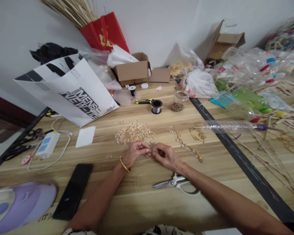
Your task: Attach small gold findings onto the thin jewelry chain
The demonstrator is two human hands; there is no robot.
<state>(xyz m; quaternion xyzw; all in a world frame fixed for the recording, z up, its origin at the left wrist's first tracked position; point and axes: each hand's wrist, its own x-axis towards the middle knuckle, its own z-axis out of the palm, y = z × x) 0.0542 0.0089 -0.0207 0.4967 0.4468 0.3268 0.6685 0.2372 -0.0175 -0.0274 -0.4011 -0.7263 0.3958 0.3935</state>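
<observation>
My left hand (134, 153), with a gold bangle at its wrist, pinches thumb against fingers. Its tips almost meet those of my right hand (167, 155), which is closed in a pinch too. Between them is a fine beaded strand (145, 159), part of it hidden by the fingers. Just beyond lies a heap of small gold and clear beaded pieces (134, 133). To the right are a finished-looking beaded chain (186, 143) and a coiled gold chain (198, 134). White-handled scissors (175, 182) lie partly open under my right forearm.
Beyond the heap stand a wire spool (156, 106), yellow-black cutters (143, 101) and a bead jar (179, 101). A phone (73, 191) and a white power strip (48, 143) lie left. Plastic bottles (247, 98) crowd the right; a white paper bag (71, 89) stands back left.
</observation>
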